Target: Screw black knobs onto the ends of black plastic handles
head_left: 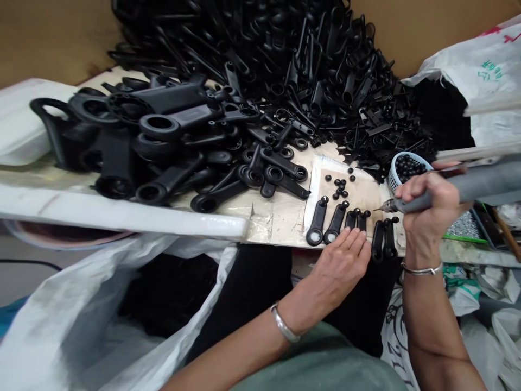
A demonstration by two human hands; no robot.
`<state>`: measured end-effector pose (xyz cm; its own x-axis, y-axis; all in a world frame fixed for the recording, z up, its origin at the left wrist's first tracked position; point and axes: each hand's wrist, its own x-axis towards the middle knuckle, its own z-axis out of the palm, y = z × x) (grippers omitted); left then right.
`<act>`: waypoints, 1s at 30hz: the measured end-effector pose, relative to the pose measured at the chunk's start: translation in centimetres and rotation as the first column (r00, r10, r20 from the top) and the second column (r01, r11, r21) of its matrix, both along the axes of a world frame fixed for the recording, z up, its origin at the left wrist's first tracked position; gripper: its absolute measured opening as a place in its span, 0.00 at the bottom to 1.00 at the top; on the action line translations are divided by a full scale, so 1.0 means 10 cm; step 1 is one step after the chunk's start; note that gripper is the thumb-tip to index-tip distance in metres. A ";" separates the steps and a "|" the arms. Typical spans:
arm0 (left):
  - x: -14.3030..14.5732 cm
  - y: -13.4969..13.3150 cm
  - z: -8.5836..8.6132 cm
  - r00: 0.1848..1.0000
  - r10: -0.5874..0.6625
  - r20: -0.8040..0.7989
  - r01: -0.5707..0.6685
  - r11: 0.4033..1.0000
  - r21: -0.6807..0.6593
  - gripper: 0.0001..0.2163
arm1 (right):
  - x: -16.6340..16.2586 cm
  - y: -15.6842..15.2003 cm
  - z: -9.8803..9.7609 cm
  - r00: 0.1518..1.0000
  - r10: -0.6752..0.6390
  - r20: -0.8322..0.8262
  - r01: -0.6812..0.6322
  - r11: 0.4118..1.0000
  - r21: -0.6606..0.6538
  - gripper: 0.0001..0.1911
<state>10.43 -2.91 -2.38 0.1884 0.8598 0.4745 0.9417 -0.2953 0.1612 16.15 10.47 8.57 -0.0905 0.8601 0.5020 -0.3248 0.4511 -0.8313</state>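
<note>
My right hand (433, 198) is closed around a grey power screwdriver (480, 182). Its thin bit (377, 209) points left, close to the knob ends of the black plastic crank handles. Flat over the lower ends of two handles (357, 218) lies my left hand (344, 258), fingers stretched out and side by side. To its left are two more crank handles (318, 221), with small bright spots on their knobs. Another pair (383, 239) lies to its right. Several loose black balls (340, 187) rest on the work mat (360, 190) beyond the row.
A large pile of black plastic parts (260, 65) covers the back of the table. A light blue basket (393, 176) of black balls stands near my right hand, with a tray of small metal pieces (466, 225) beside it. An open white sack (61, 309) stands below the table edge.
</note>
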 end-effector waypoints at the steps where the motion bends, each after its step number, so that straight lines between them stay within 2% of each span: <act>1: 0.00 0.00 0.00 1.000 -0.001 0.000 0.001 1.000 0.001 0.17 | -0.01 -0.03 0.04 0.999 -0.016 -0.033 0.017 1.000 0.016 0.05; 2: 0.00 0.00 -0.01 1.000 0.002 0.002 -0.002 1.000 0.001 0.16 | -0.02 -0.06 0.07 0.999 -0.016 -0.051 0.017 0.999 0.027 0.04; 4: 0.00 0.01 -0.01 1.000 0.006 0.006 -0.006 1.000 0.008 0.16 | -0.06 -0.09 0.08 0.998 0.002 -0.057 0.000 1.000 0.023 0.06; 5: 0.00 0.02 -0.01 1.000 0.010 0.008 -0.010 1.000 0.014 0.16 | -0.08 -0.10 0.07 0.998 0.004 -0.057 -0.004 1.000 0.009 0.08; 7: 0.00 0.02 -0.01 1.000 0.015 0.009 -0.015 1.000 0.026 0.16 | -0.12 -0.10 0.01 0.999 0.008 -0.045 -0.009 1.000 -0.022 0.03; 8: 0.00 0.02 -0.02 1.000 0.012 0.008 -0.013 0.999 0.032 0.16 | -0.14 -0.09 -0.03 0.999 0.008 -0.036 -0.009 0.999 -0.034 0.04; 10: -0.01 0.02 -0.04 1.000 -0.001 0.006 0.001 0.999 0.040 0.16 | -0.17 -0.08 -0.08 1.000 0.013 -0.007 -0.013 0.999 -0.053 0.12; 12: -0.01 0.02 -0.06 1.000 -0.013 0.007 0.013 0.999 0.036 0.17 | -0.19 -0.08 -0.10 1.000 0.007 -0.003 -0.007 0.999 -0.039 0.15; 17: 0.00 0.02 -0.11 0.999 -0.021 0.025 0.021 1.000 0.001 0.18 | -0.22 -0.10 -0.10 0.999 0.030 0.031 -0.030 1.000 -0.003 0.14; 21: -0.01 0.02 -0.12 0.999 -0.039 0.037 0.039 0.999 -0.003 0.19 | -0.22 -0.11 -0.11 0.999 0.029 -0.016 -0.029 1.000 0.001 0.04; 23: -0.02 0.02 -0.12 0.999 -0.041 0.035 0.042 0.999 -0.002 0.19 | -0.21 -0.10 -0.13 0.999 0.034 -0.025 -0.035 0.999 -0.005 0.07; 25: -0.01 0.02 -0.11 0.999 -0.034 0.034 0.034 0.999 0.004 0.18 | -0.19 -0.09 -0.15 0.999 0.040 -0.003 -0.040 0.999 0.002 0.04; 28: -0.01 0.02 -0.09 0.999 -0.024 0.029 0.023 1.000 0.013 0.18 | -0.18 -0.08 -0.17 0.999 0.040 0.034 -0.041 0.999 0.022 0.14; 30: 0.00 0.02 -0.08 1.000 -0.020 0.020 0.020 1.000 0.009 0.18 | -0.18 -0.09 -0.16 0.999 0.024 0.033 -0.025 0.999 0.034 0.15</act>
